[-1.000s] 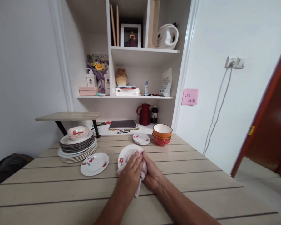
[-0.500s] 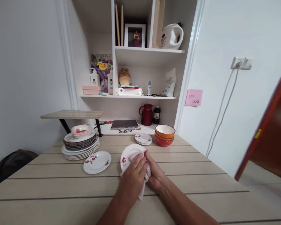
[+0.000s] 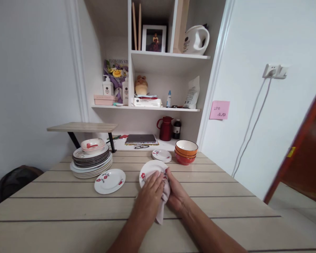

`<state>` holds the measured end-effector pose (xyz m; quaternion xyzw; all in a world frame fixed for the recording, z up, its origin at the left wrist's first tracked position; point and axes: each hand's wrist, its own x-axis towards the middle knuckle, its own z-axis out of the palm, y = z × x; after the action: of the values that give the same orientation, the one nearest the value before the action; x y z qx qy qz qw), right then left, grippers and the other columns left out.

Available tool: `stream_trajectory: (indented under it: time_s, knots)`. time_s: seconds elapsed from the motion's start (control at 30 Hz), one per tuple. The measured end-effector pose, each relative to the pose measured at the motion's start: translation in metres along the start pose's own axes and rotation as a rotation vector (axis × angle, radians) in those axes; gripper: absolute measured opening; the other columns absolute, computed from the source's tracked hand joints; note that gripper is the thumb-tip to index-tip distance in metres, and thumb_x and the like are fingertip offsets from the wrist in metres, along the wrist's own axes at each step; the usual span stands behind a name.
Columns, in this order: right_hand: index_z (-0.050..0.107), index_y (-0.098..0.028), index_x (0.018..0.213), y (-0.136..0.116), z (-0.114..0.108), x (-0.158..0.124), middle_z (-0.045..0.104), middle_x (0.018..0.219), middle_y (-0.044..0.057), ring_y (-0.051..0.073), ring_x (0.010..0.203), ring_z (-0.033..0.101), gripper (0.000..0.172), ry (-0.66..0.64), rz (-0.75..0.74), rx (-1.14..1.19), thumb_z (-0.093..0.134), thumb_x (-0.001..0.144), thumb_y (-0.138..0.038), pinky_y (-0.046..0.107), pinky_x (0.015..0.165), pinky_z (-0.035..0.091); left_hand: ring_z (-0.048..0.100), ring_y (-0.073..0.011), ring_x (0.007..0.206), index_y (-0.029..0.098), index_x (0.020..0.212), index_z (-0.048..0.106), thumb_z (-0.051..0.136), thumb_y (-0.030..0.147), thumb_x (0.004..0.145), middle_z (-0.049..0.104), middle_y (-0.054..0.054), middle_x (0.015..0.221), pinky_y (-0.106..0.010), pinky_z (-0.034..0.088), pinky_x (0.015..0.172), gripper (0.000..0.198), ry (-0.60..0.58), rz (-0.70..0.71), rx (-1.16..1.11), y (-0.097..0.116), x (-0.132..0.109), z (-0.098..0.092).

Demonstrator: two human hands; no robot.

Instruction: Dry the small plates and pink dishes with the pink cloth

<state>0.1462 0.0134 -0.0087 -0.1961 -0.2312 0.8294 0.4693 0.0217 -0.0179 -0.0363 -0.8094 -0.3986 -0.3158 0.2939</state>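
A white plate with red flowers (image 3: 153,166) is tilted up off the tabletop in front of me. My right hand (image 3: 178,196) grips its right rim, thumb along the edge. My left hand (image 3: 149,192) lies over the plate's face, fingers close together, pressing a pale pink cloth (image 3: 161,210) against it. One end of the cloth hangs down between my hands. The lower part of the plate is hidden behind my left hand and the cloth. Left of my hands, a similar flowered plate (image 3: 110,182) lies flat on the table.
Plates (image 3: 91,172) are stacked at the left, topped by a square bowl (image 3: 93,144), beside a small raised stand (image 3: 81,127). Small plates (image 3: 161,155) and stacked orange and red bowls (image 3: 185,151) stand farther back. Behind are a laptop (image 3: 140,139) and a red jug (image 3: 165,128).
The plate has shifted slightly right and turned, showing more of its flowers near my right thumb. My left hand has slid a little with the cloth across its face.
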Motion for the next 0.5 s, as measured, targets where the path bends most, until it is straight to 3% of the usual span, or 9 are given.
stream_trajectory:
  time_s: [0.13,0.2,0.27,0.37,0.5]
  knots:
    - [0.064,-0.012,0.115,0.018,0.008,0.0,0.075,0.103,0.011,0.021,0.097,0.07,0.043,-0.053,-0.009,-0.059,0.054,0.092,-0.047,0.036,0.093,0.051,0.034,-0.0253,0.142,0.022,0.127,0.06,0.05,0.007,0.085,0.043,-0.008,0.15,-0.049,0.038,0.113,0.046,-0.032,-0.17,0.042,-0.022,0.004,-0.014]
    - [0.064,-0.013,0.115,0.022,0.01,0.001,0.075,0.104,0.01,0.022,0.098,0.07,0.04,-0.024,-0.047,-0.063,0.056,0.092,-0.044,0.038,0.094,0.05,0.035,-0.0282,0.141,0.021,0.128,0.059,0.05,0.008,0.085,0.042,-0.012,0.15,-0.053,0.038,0.111,0.046,-0.019,-0.311,0.137,-0.029,0.002,-0.018]
    - [0.064,-0.013,0.116,0.019,0.01,0.003,0.075,0.104,0.011,0.023,0.099,0.07,0.039,0.011,-0.068,-0.045,0.054,0.093,-0.043,0.04,0.093,0.051,0.041,-0.0289,0.137,0.016,0.126,0.06,0.049,0.007,0.086,0.048,-0.016,0.145,-0.052,0.04,0.11,0.043,-0.022,-0.351,0.204,-0.029,0.0,-0.015]
    - [0.065,-0.01,0.112,0.008,0.005,0.003,0.075,0.1,0.013,0.022,0.095,0.071,0.042,0.059,-0.072,0.001,0.048,0.095,-0.045,0.037,0.09,0.053,0.049,-0.0265,0.131,0.01,0.12,0.063,0.048,0.006,0.085,0.057,-0.015,0.137,-0.044,0.042,0.109,0.039,-0.043,-0.207,0.183,-0.014,-0.002,-0.004]
    - [0.065,-0.008,0.112,0.002,0.003,-0.001,0.075,0.1,0.014,0.021,0.095,0.07,0.048,0.043,-0.003,-0.012,0.047,0.095,-0.049,0.035,0.09,0.053,0.046,-0.0229,0.134,0.012,0.127,0.059,0.045,0.006,0.086,0.057,-0.008,0.139,-0.039,0.041,0.11,0.043,-0.015,-0.039,0.07,0.001,-0.001,0.002]
